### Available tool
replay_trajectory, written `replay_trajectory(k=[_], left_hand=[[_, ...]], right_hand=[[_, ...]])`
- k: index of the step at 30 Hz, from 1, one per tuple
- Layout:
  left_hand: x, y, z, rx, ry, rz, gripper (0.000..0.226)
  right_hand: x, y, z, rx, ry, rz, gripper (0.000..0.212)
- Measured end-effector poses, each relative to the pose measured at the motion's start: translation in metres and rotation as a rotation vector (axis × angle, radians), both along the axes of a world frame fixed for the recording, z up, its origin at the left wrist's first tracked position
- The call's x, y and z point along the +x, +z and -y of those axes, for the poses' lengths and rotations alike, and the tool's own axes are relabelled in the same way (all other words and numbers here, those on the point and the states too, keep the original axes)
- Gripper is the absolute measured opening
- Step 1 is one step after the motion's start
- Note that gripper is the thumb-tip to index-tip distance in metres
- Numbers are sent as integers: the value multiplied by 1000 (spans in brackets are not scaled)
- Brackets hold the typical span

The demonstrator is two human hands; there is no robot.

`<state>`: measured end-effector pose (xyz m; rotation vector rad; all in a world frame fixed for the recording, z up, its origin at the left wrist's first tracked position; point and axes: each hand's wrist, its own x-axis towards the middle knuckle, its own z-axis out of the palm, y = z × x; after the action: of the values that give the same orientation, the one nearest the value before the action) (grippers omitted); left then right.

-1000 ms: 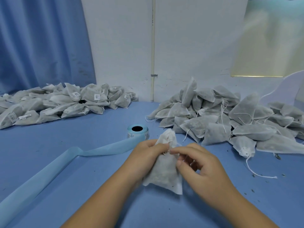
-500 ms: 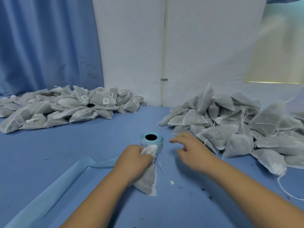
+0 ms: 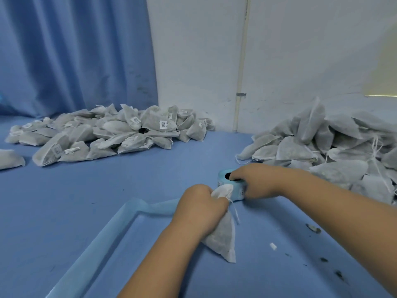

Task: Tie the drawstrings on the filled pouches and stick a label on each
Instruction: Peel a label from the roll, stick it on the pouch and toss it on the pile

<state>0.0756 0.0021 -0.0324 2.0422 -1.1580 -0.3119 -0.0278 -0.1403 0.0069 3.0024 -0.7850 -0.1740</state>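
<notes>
Left hand (image 3: pixel 200 208) is gripping the white fabric pouch (image 3: pixel 223 238). Right hand (image 3: pixel 255 181) is pinching the pale-blue label roll (image 3: pixel 235 193), at the pouch's one o'clock.

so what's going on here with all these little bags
A person is finishing filled pouches at a blue table. The left hand grips one pouch by its gathered neck; no label shows on it. The right hand holds the blue label roll, one finger in its core. Labelled pouches are heaped at back left, and an unlabelled pile sits on the right.
</notes>
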Motion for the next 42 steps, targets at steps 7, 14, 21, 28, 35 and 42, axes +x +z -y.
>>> replay_trajectory(k=[7, 14, 21, 28, 35, 42], left_hand=[[15, 6, -21, 105, -38, -127, 30], [21, 10, -26, 167, -65, -191, 24], [15, 10, -29, 197, -111, -131, 33], [9, 8, -32, 156, -102, -83, 24], [5, 8, -33, 164, -123, -18, 28], [9, 7, -33, 144, -100, -38, 23]], right_hand=[[-14, 5, -5, -22, 10, 14, 24], [-37, -27, -18, 55, -192, 529, 24], [-28, -54, -46, 438, -508, 770, 35], [-16, -44, -46, 522, -707, 711, 32], [-10, -32, -50, 664, -805, 717, 21], [-13, -36, -55, 659, -735, 712, 15]])
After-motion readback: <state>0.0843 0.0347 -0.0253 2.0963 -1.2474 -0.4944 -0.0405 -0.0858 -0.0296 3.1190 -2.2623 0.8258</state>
